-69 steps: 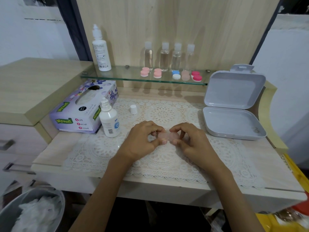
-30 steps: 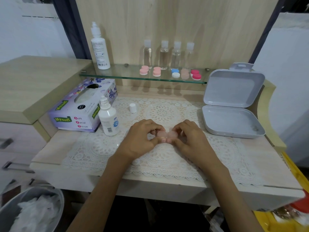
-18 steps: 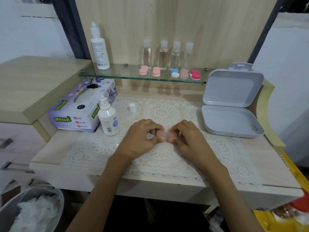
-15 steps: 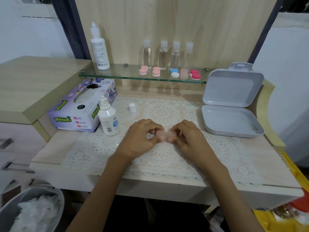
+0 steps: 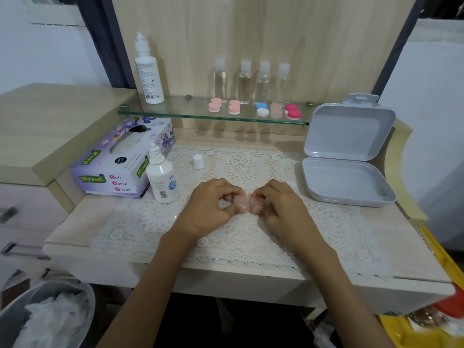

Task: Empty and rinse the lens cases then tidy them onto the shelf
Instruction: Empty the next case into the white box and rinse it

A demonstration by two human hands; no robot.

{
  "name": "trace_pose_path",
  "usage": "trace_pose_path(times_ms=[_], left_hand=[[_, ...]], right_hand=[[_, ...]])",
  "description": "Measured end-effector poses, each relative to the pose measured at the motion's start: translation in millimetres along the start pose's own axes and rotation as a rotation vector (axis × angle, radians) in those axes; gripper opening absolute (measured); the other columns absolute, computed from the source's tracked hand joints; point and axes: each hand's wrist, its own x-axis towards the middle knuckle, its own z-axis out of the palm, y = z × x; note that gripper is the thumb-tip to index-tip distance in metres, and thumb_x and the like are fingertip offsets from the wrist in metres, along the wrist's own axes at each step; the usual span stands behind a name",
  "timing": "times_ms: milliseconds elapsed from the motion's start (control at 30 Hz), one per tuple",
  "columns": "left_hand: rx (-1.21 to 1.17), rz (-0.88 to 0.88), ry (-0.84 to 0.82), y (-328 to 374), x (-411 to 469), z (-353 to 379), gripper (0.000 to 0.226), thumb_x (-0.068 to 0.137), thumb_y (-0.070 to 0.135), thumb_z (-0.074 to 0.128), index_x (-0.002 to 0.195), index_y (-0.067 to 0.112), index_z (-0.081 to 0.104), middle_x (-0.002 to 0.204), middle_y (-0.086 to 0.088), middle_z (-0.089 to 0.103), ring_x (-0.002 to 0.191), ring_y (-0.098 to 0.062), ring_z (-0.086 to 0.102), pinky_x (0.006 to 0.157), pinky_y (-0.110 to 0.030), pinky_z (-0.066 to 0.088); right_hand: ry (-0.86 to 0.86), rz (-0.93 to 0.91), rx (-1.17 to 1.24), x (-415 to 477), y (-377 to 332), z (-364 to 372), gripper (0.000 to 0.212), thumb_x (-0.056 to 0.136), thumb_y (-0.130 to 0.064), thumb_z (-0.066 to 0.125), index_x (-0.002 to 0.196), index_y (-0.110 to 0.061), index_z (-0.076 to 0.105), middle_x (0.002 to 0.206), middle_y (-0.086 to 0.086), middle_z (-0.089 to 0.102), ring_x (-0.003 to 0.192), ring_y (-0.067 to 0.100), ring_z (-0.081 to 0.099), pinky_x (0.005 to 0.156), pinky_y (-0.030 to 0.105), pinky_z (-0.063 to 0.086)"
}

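Observation:
A pale pink translucent lens case (image 5: 246,201) is held over the lace mat between both hands. My left hand (image 5: 209,205) pinches its left end and my right hand (image 5: 281,204) pinches its right end. Fingers hide most of the case. On the glass shelf (image 5: 175,112) lie several more cases: two pink ones (image 5: 215,105) (image 5: 234,107), a blue and white one (image 5: 262,109), a pale pink one (image 5: 276,110) and a red one (image 5: 292,111).
An uncapped solution bottle (image 5: 162,178) stands left of my hands, its white cap (image 5: 198,161) behind. A tissue box (image 5: 120,159) sits far left, an open grey box (image 5: 346,172) right. A tall bottle (image 5: 148,71) and several clear bottles (image 5: 244,81) stand on the shelf. A bin (image 5: 47,317) is below left.
Both hands have stayed on the pale pink case in the same spot. Only small finger shifts show.

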Motion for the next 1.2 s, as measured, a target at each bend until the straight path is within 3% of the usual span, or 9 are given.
trace_pose_path(times_ms=[133,233,400,500,733,800,900,1000,1200], left_hand=[[0.009,0.005,-0.001,0.0,0.3,0.2,0.027,0.067,0.039,0.072,0.091,0.027,0.074,0.083,0.004,0.066,0.079,-0.011,0.06,0.077,-0.043,0.051],[0.007,0.013,-0.003,-0.7,-0.2,0.7,0.026,0.069,0.037,0.071,0.094,0.028,0.073,0.085,0.005,0.065,0.082,-0.012,0.059,0.079,-0.043,0.051],[0.04,0.024,-0.02,-4.2,0.2,2.4,0.031,0.075,0.037,0.066,0.104,0.025,0.071,0.092,0.007,0.064,0.091,-0.014,0.058,0.085,-0.043,0.049],[0.079,0.036,-0.016,-5.1,1.2,2.3,0.034,0.077,0.036,0.064,0.109,0.024,0.07,0.097,0.008,0.064,0.095,-0.013,0.056,0.088,-0.041,0.047],[0.419,-0.012,0.119,-11.0,1.3,2.8,0.043,0.084,0.043,0.049,0.118,0.022,0.065,0.114,0.008,0.06,0.11,-0.015,0.053,0.098,-0.033,0.032],[0.476,-0.093,0.117,-11.6,1.7,2.0,0.047,0.092,0.042,0.044,0.13,0.018,0.056,0.136,0.001,0.052,0.128,-0.017,0.043,0.11,-0.037,0.025],[0.549,-0.18,-0.027,-11.6,2.2,4.3,0.052,0.101,0.042,0.029,0.147,0.016,0.031,0.157,-0.003,0.021,0.145,-0.015,0.013,0.119,-0.04,0.005],[0.584,-0.202,-0.132,-9.7,2.6,6.3,0.055,0.102,0.043,0.015,0.151,0.018,0.014,0.16,-0.001,0.007,0.147,-0.012,0.001,0.119,-0.038,-0.001],[0.612,-0.208,-0.148,-9.0,2.8,5.3,0.056,0.102,0.043,0.013,0.152,0.017,0.011,0.16,-0.001,0.005,0.147,-0.012,0.0,0.12,-0.037,-0.002]], right_hand=[[0.004,-0.002,0.025,-0.3,1.9,0.6,0.016,0.078,-0.017,0.065,0.093,-0.011,0.067,0.089,-0.008,0.055,0.086,0.017,0.049,0.072,0.035,0.046],[0.003,0.012,0.067,-0.9,1.4,-1.3,0.019,0.079,-0.022,0.071,0.095,-0.014,0.067,0.086,-0.015,0.05,0.086,0.01,0.045,0.073,0.026,0.04],[0.006,0.008,0.063,-2.5,-2.6,-3.5,0.036,0.077,-0.043,0.055,0.097,-0.017,0.068,0.084,-0.022,0.047,0.083,0.004,0.044,0.072,0.02,0.037],[0.012,0.02,0.08,-2.9,-3.6,-4.2,0.041,0.073,-0.044,0.05,0.096,-0.017,0.069,0.082,-0.021,0.048,0.081,-0.001,0.043,0.071,0.017,0.034],[0.032,0.051,0.05,-2.7,2.5,-1.7,0.023,0.08,-0.039,0.069,0.091,-0.019,0.069,0.082,-0.013,0.055,0.08,0.004,0.049,0.067,0.021,0.041],[0.046,0.06,0.019,-1.5,3.0,-1.3,0.023,0.081,-0.039,0.07,0.091,-0.019,0.069,0.081,-0.012,0.055,0.078,0.003,0.05,0.066,0.02,0.041],[0.055,0.064,-0.011,-0.1,2.2,-1.9,0.024,0.08,-0.039,0.071,0.089,-0.017,0.068,0.079,-0.011,0.054,0.074,0.004,0.049,0.064,0.018,0.039],[0.06,0.091,-0.012,2.7,2.4,-3.6,0.024,0.079,-0.038,0.072,0.087,-0.015,0.067,0.078,-0.009,0.055,0.072,0.006,0.051,0.064,0.022,0.043],[0.106,0.128,-0.059,22.8,1.2,-8.8,0.021,0.082,-0.035,0.071,0.087,-0.015,0.066,0.08,-0.008,0.056,0.068,0.001,0.047,0.06,0.014,0.035]])
